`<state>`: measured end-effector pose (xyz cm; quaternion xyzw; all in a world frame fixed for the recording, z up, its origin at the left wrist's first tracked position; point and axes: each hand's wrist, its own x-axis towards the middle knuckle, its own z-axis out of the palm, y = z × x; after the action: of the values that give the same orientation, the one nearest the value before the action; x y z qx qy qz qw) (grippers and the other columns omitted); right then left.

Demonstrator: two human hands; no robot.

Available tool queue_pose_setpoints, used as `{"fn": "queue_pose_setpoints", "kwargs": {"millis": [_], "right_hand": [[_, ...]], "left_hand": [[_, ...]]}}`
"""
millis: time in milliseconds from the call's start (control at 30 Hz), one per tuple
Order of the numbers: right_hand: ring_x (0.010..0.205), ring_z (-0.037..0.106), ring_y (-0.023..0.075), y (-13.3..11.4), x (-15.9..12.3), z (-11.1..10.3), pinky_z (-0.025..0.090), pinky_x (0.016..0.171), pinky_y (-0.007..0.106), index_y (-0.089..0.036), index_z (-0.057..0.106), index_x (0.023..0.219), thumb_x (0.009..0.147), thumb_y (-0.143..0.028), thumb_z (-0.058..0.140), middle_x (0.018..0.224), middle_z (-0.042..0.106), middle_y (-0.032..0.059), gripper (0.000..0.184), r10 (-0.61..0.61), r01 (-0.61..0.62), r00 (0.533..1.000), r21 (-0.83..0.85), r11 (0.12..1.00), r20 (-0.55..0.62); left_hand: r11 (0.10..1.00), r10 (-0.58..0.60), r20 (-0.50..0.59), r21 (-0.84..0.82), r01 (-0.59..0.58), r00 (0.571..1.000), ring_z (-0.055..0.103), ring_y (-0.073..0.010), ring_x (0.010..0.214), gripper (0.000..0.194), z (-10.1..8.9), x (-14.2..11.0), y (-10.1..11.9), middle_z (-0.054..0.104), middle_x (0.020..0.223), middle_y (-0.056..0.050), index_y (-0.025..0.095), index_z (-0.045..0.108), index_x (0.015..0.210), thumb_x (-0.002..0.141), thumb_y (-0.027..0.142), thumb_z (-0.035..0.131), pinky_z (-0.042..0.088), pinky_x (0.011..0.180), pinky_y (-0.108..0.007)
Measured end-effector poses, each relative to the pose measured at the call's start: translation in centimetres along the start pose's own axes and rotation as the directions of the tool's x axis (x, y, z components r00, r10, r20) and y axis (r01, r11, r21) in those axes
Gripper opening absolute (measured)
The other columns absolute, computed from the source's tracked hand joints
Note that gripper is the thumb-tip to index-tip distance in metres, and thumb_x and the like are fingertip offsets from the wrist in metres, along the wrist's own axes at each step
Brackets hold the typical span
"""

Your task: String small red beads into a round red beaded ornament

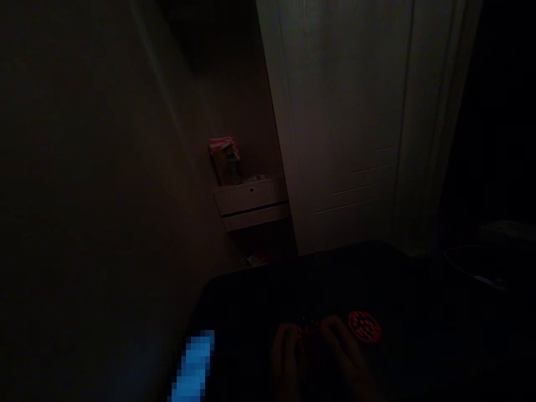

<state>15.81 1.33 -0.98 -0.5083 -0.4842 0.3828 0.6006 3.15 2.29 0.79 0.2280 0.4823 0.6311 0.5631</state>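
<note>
The scene is very dark. My left hand [288, 357] and my right hand [345, 352] are low in the head view, over a dark surface, with their fingers bent towards each other. Between the fingertips is a small dark thing with red dots [309, 322]; both hands seem to pinch it from either side. Its kind and lower part are lost in shadow. Just right of my right hand lies a round red piece [364, 326] with a red rim and an openwork or speckled middle.
A bluish pixelated patch [193, 365] covers the lower left. Beyond the dark table-like surface [318, 268] stand a pale wardrobe door [347, 111] and a shelf with a drawer [253, 195]. A red-and-white package [224, 145] sits on the shelf. A thin cable [464, 271] lies at right.
</note>
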Motion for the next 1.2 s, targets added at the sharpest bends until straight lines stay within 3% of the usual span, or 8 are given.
{"fn": "queue_pose_setpoints", "kwargs": {"millis": [233, 500, 633, 867, 1067, 1200], "right_hand": [[0.074, 0.064, 0.0201, -1.6, 0.1, 0.1, 0.055, 0.068, 0.025, -0.024, 0.068, 0.082, 0.079, -0.073, 0.062, 0.078, 0.068, 0.0013, 0.049, 0.106, -0.111, 0.992, 0.091, 0.990, 0.061], [0.073, 0.058, 0.0190, -1.8, 0.2, 0.4, 0.050, 0.065, 0.025, -0.023, 0.065, 0.082, 0.081, -0.067, 0.065, 0.076, 0.062, -0.0006, 0.043, 0.120, -0.142, 0.982, 0.153, 0.978, 0.147], [0.073, 0.059, 0.0186, -1.6, 0.3, 0.4, 0.050, 0.065, 0.026, -0.022, 0.065, 0.083, 0.084, -0.062, 0.065, 0.076, 0.063, -0.0007, 0.040, 0.106, -0.133, 0.977, 0.141, 0.981, 0.185], [0.079, 0.063, 0.0210, -1.5, 0.6, 0.5, 0.051, 0.072, 0.028, -0.021, 0.067, 0.083, 0.083, -0.057, 0.068, 0.081, 0.067, 0.0017, 0.036, 0.032, -0.055, 0.981, 0.117, 0.992, 0.191], [0.076, 0.060, 0.0196, -1.3, 0.7, 0.6, 0.050, 0.069, 0.028, -0.021, 0.065, 0.083, 0.083, -0.056, 0.068, 0.079, 0.065, 0.0010, 0.035, 0.038, -0.071, 0.978, 0.154, 0.986, 0.206], [0.075, 0.059, 0.0190, -1.5, 0.5, 0.5, 0.049, 0.068, 0.028, -0.021, 0.065, 0.083, 0.084, -0.055, 0.069, 0.078, 0.064, 0.0005, 0.034, 0.037, -0.072, 0.976, 0.158, 0.985, 0.215]], "left_hand": [[0.999, 0.031, 0.020, 0.034, -0.031, 0.999, 0.070, -0.0206, 0.075, 0.042, -0.4, 0.3, -0.2, 0.073, 0.083, -0.007, 0.019, 0.071, 0.089, 0.059, 0.042, 0.089, 0.054, 0.061, -0.025], [0.998, 0.041, 0.030, 0.043, -0.042, 0.999, 0.070, -0.0194, 0.073, 0.044, -0.3, 0.4, -0.5, 0.073, 0.082, -0.006, 0.019, 0.071, 0.090, 0.059, 0.045, 0.088, 0.053, 0.059, -0.023], [0.996, 0.053, 0.059, 0.066, -0.057, 0.997, 0.069, -0.0187, 0.070, 0.041, -0.4, 0.6, -0.6, 0.072, 0.079, -0.006, 0.018, 0.070, 0.086, 0.060, 0.045, 0.088, 0.052, 0.057, -0.023], [0.996, 0.070, 0.012, 0.060, -0.071, 0.997, 0.071, -0.0238, 0.085, 0.035, -0.8, 1.0, -1.0, 0.073, 0.092, -0.008, 0.021, 0.070, 0.084, 0.060, 0.040, 0.087, 0.057, 0.067, -0.027], [0.999, 0.036, -0.017, 0.040, -0.036, 0.999, 0.072, -0.0244, 0.087, 0.042, -0.9, 1.2, -1.3, 0.074, 0.095, -0.009, 0.022, 0.071, 0.095, 0.060, 0.038, 0.088, 0.057, 0.066, -0.027], [0.998, 0.046, -0.012, 0.054, -0.045, 0.999, 0.072, -0.0246, 0.087, 0.042, -0.8, 1.4, -1.3, 0.074, 0.092, -0.009, 0.020, 0.071, 0.091, 0.058, 0.039, 0.089, 0.057, 0.067, -0.027]]}}
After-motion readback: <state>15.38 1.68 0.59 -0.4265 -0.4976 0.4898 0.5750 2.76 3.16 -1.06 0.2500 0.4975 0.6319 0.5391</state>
